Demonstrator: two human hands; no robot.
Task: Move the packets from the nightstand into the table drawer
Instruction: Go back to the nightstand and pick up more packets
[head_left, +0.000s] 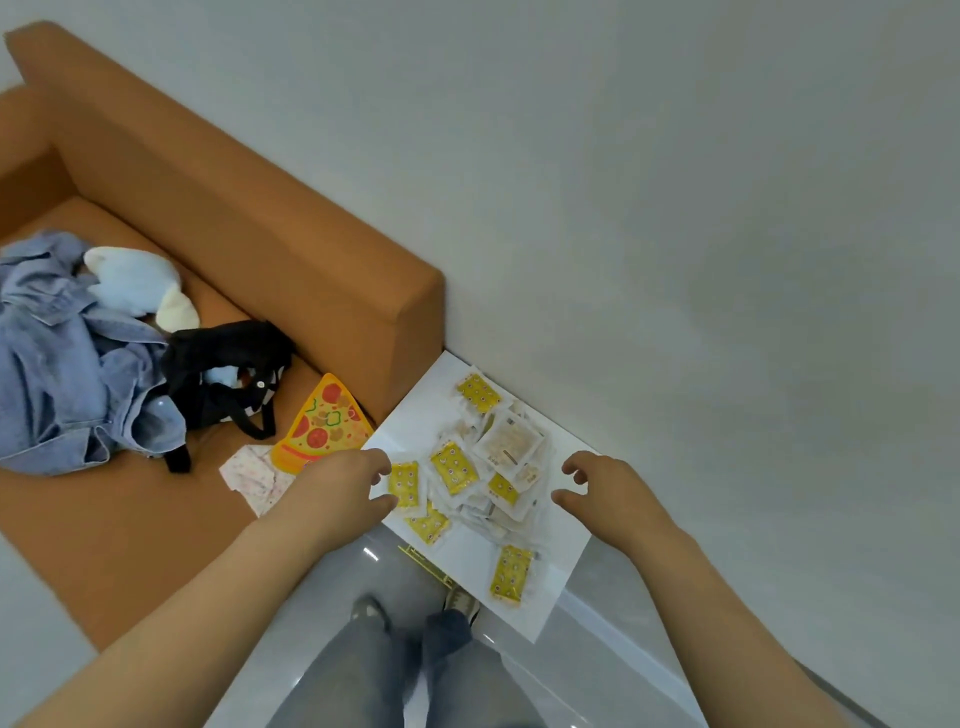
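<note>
I see my left hand (340, 486) and right hand (610, 488) loosely spread, holding nothing, flanking the packets (454, 467) heaped on the nightstand (566, 540).

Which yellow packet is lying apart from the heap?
The yellow packet closest to the near edge of the nightstand, alone on its bare white top. The other yellow ones overlap in the heap farther back.
</note>
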